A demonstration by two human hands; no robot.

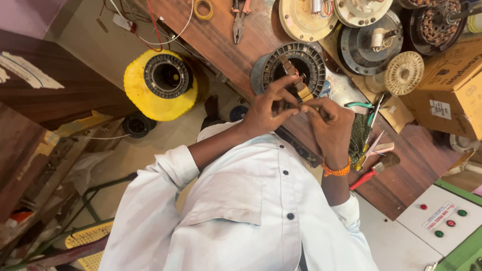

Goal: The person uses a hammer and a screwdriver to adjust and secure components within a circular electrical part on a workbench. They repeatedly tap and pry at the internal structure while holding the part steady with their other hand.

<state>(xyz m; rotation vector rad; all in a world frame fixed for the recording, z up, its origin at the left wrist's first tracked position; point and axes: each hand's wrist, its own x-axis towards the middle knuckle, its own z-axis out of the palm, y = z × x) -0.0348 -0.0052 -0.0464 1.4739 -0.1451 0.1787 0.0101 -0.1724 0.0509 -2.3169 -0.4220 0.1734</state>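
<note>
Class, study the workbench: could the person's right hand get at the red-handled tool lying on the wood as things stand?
Probably yes. The red-handled tool lies uncovered on the workbench just beside the right hand, though that hand is busy pinching a small strip with the left hand.

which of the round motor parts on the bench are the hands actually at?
The grey ring-shaped stator with slotted inner teeth, at the bench's near edge. Both hands, left hand and right hand, meet right at its rim; the cream discs lie farther back, untouched.

left hand (266, 108), right hand (326, 123), pinching strip (296, 80), stator (288, 68)
</note>
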